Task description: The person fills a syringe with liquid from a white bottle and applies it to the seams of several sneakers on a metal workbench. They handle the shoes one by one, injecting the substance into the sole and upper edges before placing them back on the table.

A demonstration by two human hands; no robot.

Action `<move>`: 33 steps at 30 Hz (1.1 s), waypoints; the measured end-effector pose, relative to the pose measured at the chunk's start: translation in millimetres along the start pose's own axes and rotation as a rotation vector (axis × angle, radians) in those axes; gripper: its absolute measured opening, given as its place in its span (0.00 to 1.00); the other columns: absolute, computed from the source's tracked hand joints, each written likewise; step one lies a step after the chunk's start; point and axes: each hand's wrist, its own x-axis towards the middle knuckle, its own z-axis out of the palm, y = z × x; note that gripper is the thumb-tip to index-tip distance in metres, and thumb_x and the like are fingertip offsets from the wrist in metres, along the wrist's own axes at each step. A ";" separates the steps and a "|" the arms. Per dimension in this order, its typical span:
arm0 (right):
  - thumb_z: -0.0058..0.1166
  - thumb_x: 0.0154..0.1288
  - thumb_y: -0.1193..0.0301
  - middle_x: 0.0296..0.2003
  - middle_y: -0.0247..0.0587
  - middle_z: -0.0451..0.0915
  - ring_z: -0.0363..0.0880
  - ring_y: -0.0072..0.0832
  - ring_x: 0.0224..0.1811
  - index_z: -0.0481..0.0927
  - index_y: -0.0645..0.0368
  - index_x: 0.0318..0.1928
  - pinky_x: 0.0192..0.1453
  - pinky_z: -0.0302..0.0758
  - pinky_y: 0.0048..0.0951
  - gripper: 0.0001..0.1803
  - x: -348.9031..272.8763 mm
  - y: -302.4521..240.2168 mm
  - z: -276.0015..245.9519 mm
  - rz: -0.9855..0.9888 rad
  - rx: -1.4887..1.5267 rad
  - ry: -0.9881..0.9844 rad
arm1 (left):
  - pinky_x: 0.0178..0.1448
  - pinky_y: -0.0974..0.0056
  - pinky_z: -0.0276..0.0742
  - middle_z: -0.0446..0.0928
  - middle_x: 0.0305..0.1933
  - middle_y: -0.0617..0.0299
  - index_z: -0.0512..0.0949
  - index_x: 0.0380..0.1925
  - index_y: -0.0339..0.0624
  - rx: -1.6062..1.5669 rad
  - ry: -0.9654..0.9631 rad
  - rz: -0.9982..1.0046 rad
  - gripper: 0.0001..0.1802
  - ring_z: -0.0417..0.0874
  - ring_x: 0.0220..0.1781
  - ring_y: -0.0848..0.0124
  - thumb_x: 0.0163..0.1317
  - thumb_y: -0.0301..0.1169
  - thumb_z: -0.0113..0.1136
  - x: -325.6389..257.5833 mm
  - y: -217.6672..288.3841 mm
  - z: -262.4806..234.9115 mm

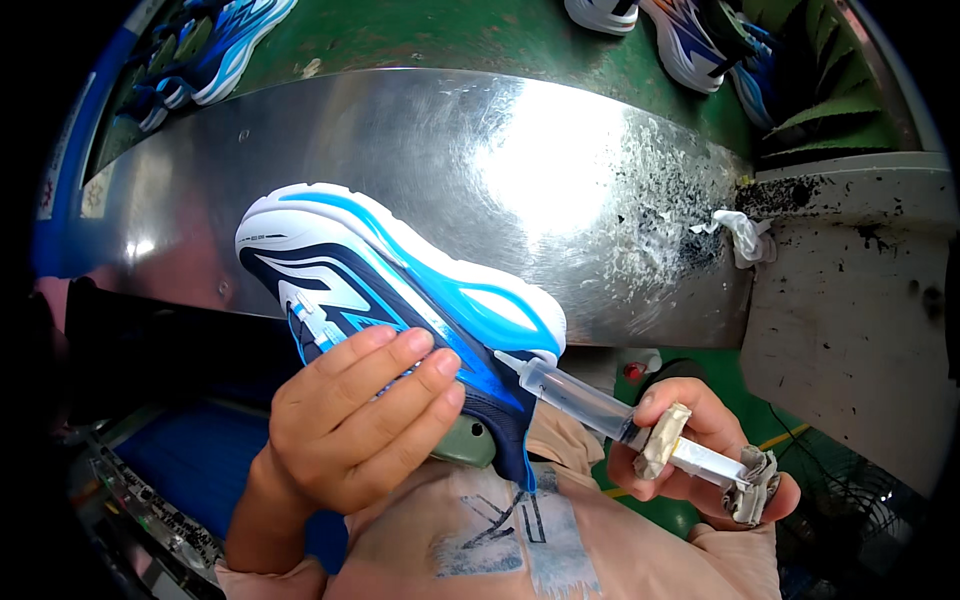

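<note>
My left hand [355,420] grips a blue and white running shoe [400,295] by its upper, holding it tilted in the air with the sole facing away and up. My right hand [690,445] holds a clear plastic syringe [590,400] whose plunger end is wrapped in grubby tape. The syringe tip touches the shoe at the heel, where the white sole meets the dark blue upper. A green shoe last [465,445] shows under the shoe's opening.
A shiny metal work surface [560,170] lies behind the shoe, flecked with dried glue at its right side. A crumpled white rag [745,235] sits at its right edge beside a stained white bench [860,290]. More blue shoes [215,50] rest on a green belt [450,35] beyond.
</note>
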 end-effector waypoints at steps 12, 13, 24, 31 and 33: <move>0.64 0.54 0.47 0.42 0.41 0.71 0.66 0.17 0.37 0.56 0.63 0.65 0.42 0.63 0.16 0.48 -5.0 2.0 -55.5 -0.003 0.365 -0.028 | 0.54 0.53 0.80 0.83 0.41 0.49 0.82 0.37 0.34 0.065 -0.264 0.061 0.20 0.84 0.48 0.53 0.66 0.42 0.53 47.7 -10.5 -14.1; 0.66 0.49 0.43 0.42 0.41 0.70 0.65 0.17 0.36 0.56 0.63 0.65 0.41 0.62 0.15 0.53 -6.7 0.9 -54.9 0.014 0.354 0.017 | 0.55 0.52 0.79 0.83 0.41 0.49 0.82 0.37 0.33 0.073 -0.275 0.062 0.20 0.84 0.48 0.53 0.65 0.42 0.53 52.0 -10.9 -12.7; 0.58 0.34 0.24 0.37 0.37 0.67 0.61 0.19 0.33 0.53 0.62 0.65 0.34 0.56 0.20 0.67 -5.8 20.3 -58.1 -0.135 0.193 0.051 | 0.43 0.57 0.79 0.80 0.39 0.49 0.78 0.46 0.32 0.124 -0.450 0.213 0.32 0.82 0.39 0.54 0.46 0.46 0.69 104.0 -35.2 -4.9; 0.64 0.33 0.28 0.42 0.39 0.66 0.62 0.19 0.37 0.47 0.65 0.67 0.39 0.60 0.20 0.71 -15.3 17.5 -49.4 -0.171 0.326 0.086 | 0.32 0.59 0.73 0.78 0.33 0.49 0.73 0.55 0.28 0.227 -0.497 0.151 0.34 0.78 0.28 0.57 0.51 0.41 0.66 119.2 -7.5 2.1; 0.66 0.33 0.29 0.43 0.40 0.66 0.62 0.19 0.39 0.45 0.65 0.68 0.40 0.61 0.20 0.73 -18.4 18.9 -47.1 -0.187 0.344 0.099 | 0.30 0.60 0.71 0.77 0.29 0.49 0.71 0.58 0.26 0.267 -0.498 -0.006 0.33 0.76 0.24 0.58 0.54 0.35 0.64 115.0 7.9 4.7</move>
